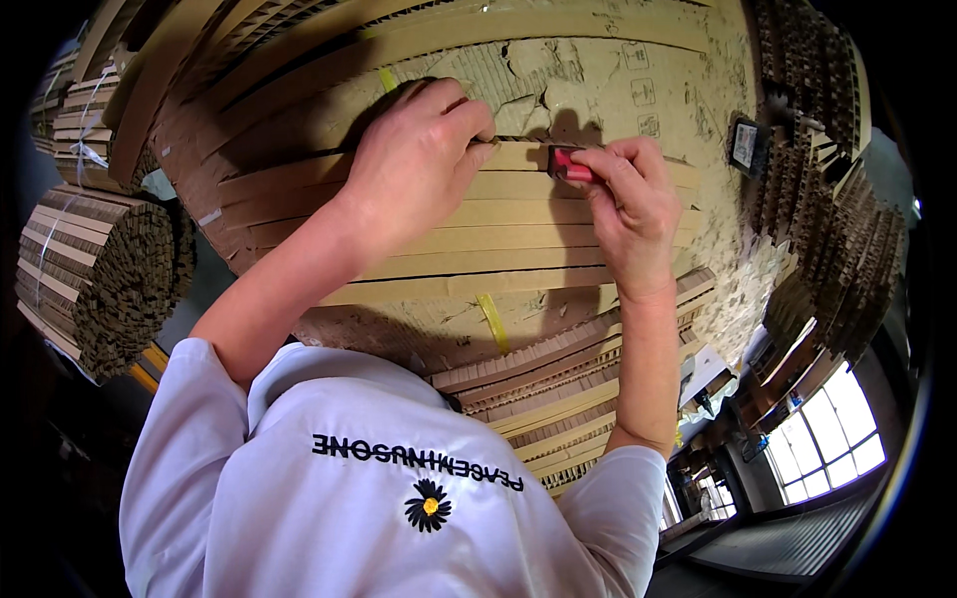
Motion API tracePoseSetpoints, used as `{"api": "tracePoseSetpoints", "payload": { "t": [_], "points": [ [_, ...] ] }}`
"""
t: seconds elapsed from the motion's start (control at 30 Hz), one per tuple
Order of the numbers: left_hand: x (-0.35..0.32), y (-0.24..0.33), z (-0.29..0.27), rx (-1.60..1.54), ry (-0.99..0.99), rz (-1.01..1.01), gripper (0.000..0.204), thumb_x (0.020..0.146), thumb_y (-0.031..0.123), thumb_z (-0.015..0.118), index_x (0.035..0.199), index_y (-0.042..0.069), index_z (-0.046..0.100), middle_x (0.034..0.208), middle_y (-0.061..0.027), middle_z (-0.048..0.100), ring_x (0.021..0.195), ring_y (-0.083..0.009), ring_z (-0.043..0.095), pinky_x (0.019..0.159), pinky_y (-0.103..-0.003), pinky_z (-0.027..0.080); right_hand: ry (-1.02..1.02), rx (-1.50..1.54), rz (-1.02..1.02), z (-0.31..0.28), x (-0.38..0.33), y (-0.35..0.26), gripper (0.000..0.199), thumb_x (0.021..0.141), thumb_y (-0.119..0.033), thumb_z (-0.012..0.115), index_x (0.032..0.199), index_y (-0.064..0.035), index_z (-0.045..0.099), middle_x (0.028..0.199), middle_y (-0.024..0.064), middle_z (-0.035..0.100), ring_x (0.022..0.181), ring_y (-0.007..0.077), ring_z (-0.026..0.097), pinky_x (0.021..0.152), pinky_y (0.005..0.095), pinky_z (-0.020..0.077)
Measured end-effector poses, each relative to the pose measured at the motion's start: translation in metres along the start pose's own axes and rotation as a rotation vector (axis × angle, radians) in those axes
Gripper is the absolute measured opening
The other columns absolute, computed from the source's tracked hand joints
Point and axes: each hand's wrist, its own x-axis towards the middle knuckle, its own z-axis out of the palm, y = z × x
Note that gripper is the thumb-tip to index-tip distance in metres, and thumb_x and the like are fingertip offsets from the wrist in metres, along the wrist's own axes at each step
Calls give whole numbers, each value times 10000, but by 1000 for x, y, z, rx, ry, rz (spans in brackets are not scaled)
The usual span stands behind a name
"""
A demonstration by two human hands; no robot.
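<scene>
Flat corrugated cardboard strips (451,240) lie side by side on a worn cardboard-covered work surface (720,110). My left hand (424,164) is closed at the far edge of these strips, its thumb and curled fingers gripping a strip there; the fingertips are partly hidden. To its right, my right hand (635,209) pinches a small red block-like tool (571,165) with a dark end. That dark end touches or sits very near the same far strip. A piece of yellow tape (492,323) shows below the strips.
More long strips (478,38) lie along the far side, and stacked strips (558,399) are close to my body. Tied cardboard bundles (70,249) stand at the left. Corrugated stacks (832,229) and a small dark device (745,145) are at the right.
</scene>
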Motion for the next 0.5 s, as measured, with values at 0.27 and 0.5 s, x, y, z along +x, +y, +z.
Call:
{"api": "tracePoseSetpoints", "payload": {
  "t": [0.27,0.5],
  "points": [
    [4,1,-1,0,-49,-64,127,899,99,723,959,13,651,937,-140,609,899,-351,623,784,-441,511,-18,5,17,0,2,-3,240,744,-7,825,942,-128,766,816,33,587,720,206,614,594,339,492],
    [9,4,-3,-7,-81,-69,114,901,84,712,947,6,643,925,-139,603,884,-350,617,770,-444,496,-36,60,27,-3,-1,-1,248,761,30,818,965,-102,766,870,44,594,741,192,616,622,310,501]
  ]
}}
